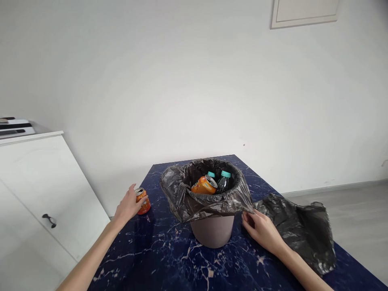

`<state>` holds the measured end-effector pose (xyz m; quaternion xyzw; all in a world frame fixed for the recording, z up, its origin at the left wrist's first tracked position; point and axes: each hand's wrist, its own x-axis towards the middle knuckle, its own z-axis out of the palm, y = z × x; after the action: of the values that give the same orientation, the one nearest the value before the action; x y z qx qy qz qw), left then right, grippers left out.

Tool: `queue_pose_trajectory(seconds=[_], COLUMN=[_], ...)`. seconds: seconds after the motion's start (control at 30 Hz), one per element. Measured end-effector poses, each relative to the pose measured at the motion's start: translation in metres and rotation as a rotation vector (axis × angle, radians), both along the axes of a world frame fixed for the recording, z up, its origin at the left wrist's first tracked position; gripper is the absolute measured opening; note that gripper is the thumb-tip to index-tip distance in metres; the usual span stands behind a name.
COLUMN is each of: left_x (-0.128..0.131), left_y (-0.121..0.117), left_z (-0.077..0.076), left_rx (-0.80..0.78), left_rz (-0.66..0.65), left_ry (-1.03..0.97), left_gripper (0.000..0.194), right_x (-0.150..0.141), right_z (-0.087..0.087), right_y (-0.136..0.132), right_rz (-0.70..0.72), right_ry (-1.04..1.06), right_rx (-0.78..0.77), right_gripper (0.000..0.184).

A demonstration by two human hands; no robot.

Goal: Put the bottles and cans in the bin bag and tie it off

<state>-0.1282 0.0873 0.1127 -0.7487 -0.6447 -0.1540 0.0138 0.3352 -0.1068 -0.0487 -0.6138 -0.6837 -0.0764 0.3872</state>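
Left hand (126,206): curved about the left can (145,207), thumb across its front, other fingers beside it; whether they are clamped on it, one cannot tell.
Left can: orange and red, upright on the table (169,266), left of the bin (212,233).
Right hand (264,231): thumb and forefinger together, pinching the low edge of the black liner (182,204).
Liner: folded over the bin's rim.
In the bin: a tilted orange can (200,186) and two teal-capped bottles (224,182).
Beside the right forearm: a crumpled black bag (306,232).
Writing: print on both cans, too small to read.
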Motion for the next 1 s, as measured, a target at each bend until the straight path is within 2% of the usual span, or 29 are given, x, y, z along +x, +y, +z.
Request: queue_pose_trajectory(seconds=[0.07,0.13,0.2,0.27,0.33,0.4,0.5,0.6,0.7,0.83,1.0], left_x=[0.002,0.008,0.019,0.034,0.054,0.076,0.109,0.137,0.159,0.183,0.205], left_y=[-0.003,-0.01,-0.023,-0.042,-0.064,-0.089,-0.124,-0.151,-0.16,-0.152,-0.141], left_z=[0.004,0.018,0.045,0.08,0.116,0.146,0.176,0.19,0.194,0.194,0.191], left_rx=[0.013,0.081,0.221,0.414,0.634,0.778,0.774,0.571,0.317,0.087,-0.002], left_rz=[0.01,0.017,0.01,-0.011,-0.112,-0.263,-0.597,-0.808,-0.894,-0.955,-1.018], left_ry=[-0.018,-0.076,-0.193,-0.334,-0.495,-0.612,-0.705,-0.584,-0.342,-0.118,-0.053], left_gripper=[0.087,0.088,0.09,0.09,0.083,0.073,0.067,0.059,0.058,0.055,0.057], right_x=[0.0,0.0,-0.001,-0.001,-0.001,-0.001,-0.001,-0.002,-0.003,-0.003,-0.002], right_z=[0.001,0.002,0.001,0.001,0.0,0.0,0.0,0.002,0.004,0.005,0.006], right_y=[0.0,0.0,0.0,0.0,0.0,0.001,0.001,0.0,0.0,0.0,0.001], right_rz=[0.0,0.004,0.006,0.003,-0.002,-0.004,0.006,0.004,-0.008,-0.003,0.02], right_ry=[0.001,0.001,-0.001,-0.001,-0.003,-0.002,0.006,0.008,0.0,-0.009,-0.013], right_rx=[0.001,-0.004,-0.012,-0.017,-0.016,-0.01,0.002,0.004,-0.005,-0.013,-0.019], right_gripper=[0.019,0.02,0.02,0.02,0.02,0.019,0.019,0.019,0.019,0.018,0.018])
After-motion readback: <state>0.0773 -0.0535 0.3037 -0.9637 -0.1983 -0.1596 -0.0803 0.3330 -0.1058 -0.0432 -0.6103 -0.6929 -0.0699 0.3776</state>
